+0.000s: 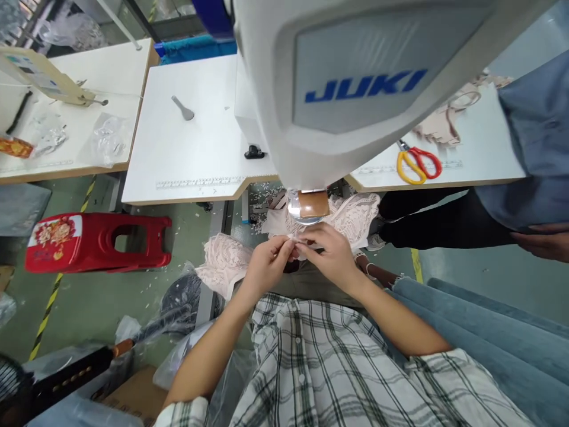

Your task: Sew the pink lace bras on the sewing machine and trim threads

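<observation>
The left hand (269, 261) and the right hand (329, 254) are meeting just below the white machine head (355, 112), each pinching thumb to forefinger with barely a gap, apparently on a small pale edge of the lace garment (358, 216); what the curled fingers are covering, I cannot tell. The garment is lying around the shiny round part (295, 207) under the head, while another lace piece (226, 261) is resting beside the left forearm, perhaps joining it behind the hands. The step in hand seems to be fingertip work on that edge, and the next move is probably calling for both pinches to be keeping it flat and even
</observation>
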{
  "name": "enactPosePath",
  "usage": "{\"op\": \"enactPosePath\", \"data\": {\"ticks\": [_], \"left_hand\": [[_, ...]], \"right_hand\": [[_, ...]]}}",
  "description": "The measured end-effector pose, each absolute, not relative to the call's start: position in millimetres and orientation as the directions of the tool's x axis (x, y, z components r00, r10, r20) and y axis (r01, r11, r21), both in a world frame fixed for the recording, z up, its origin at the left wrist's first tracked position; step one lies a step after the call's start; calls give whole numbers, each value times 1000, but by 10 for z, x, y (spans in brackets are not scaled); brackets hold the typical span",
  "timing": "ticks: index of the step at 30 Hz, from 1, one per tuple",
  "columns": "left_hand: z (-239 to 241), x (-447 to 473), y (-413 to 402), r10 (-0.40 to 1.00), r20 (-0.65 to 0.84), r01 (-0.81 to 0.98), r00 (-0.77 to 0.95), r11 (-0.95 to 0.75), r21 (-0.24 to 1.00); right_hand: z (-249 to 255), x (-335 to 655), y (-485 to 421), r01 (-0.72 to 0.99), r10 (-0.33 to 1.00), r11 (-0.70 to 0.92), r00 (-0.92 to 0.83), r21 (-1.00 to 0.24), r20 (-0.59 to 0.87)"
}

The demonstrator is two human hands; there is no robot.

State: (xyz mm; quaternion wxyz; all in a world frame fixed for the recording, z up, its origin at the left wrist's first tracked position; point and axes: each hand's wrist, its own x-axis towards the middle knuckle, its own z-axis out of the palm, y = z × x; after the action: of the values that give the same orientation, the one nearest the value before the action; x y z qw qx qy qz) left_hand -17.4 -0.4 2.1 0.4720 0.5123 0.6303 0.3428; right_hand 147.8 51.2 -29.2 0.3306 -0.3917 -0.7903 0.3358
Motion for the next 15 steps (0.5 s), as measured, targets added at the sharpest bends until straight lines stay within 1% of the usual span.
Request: {"op": "enactPosePath", "data": {"ticks": [2,4,6,7,8,9,10,11,12,13,14,15], "left_hand": [[6,-152,10,972,-231,363,-52,234,902],[-32,-145,34,967,-242,383,-83,255,888],[-90,-164,61,951,-294,350,-92,307,885],[-120,-184,69,941,-326,319,-90,337,886],[-146,-209,71,931,-354,288,-84,363,886],[-165,-236,64,924,-374,265,-85,383,885],[-175,-263,51,919,-382,248,-97,394,885],[-175,-286,33,916,-387,234,-107,401,885],[-166,-304,13,912,-393,215,-118,410,887],[-149,-315,-4,906,-403,183,-128,421,888],[-127,-320,-16,897,-421,138,-136,438,889],[-102,-321,-21,885,-443,82,-143,456,886]], "right_hand": [[-315,1466,469,388,807,529,-504,-755,307],[-361,1489,481,349,739,609,-577,-712,349],[-387,1600,621,334,698,637,-632,-694,337],[-377,1699,746,380,724,618,-616,-688,310],[-346,1827,904,475,784,571,-558,-669,272],[-293,1976,1087,613,860,488,-459,-621,223],[-223,2135,1286,755,928,371,-329,-541,177],[-140,2291,1488,872,971,239,-201,-428,132],[-51,2435,1680,942,991,127,-109,-311,76],[38,2556,1850,966,997,70,-60,-248,47],[120,2652,1990,979,999,41,-37,-202,21],[191,2721,2095,983,999,36,-36,-181,2]]}}
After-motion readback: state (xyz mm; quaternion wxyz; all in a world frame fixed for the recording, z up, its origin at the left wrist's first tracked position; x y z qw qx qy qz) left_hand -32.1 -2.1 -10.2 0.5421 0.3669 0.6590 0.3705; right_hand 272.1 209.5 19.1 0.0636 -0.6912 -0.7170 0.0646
